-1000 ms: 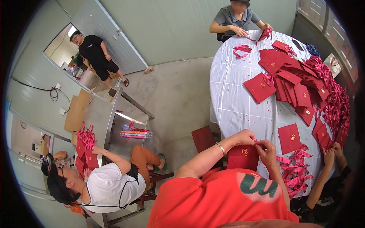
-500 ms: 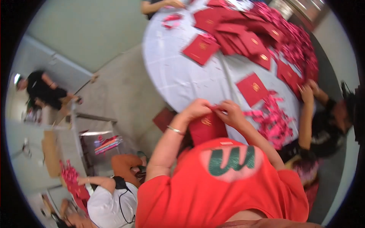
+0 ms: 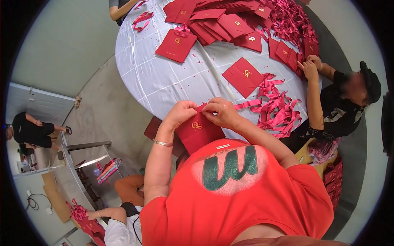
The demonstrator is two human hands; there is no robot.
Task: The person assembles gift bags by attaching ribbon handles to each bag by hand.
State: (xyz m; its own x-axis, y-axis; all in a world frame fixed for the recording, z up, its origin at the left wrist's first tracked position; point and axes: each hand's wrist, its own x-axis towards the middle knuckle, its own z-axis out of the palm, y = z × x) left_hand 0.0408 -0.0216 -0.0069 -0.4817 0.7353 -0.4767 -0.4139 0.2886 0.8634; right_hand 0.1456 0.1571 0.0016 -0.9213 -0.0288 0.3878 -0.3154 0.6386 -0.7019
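Two hands, left point(image 3: 183, 111) and right point(image 3: 221, 112), meet at the top edge of one red bag point(image 3: 200, 135), held before the red shirt point(image 3: 242, 213) by the near rim of the white-clothed table point(image 3: 160, 88). Both sets of fingertips are pinched together on that edge. To do it well, I'd say, let the left hold the panel taut while the right works in light, small pinches, sparing it creases. The fingers hide what lies between them; I can't tell whether ribbon runs there, and the bag's lower end disappears behind the shirt
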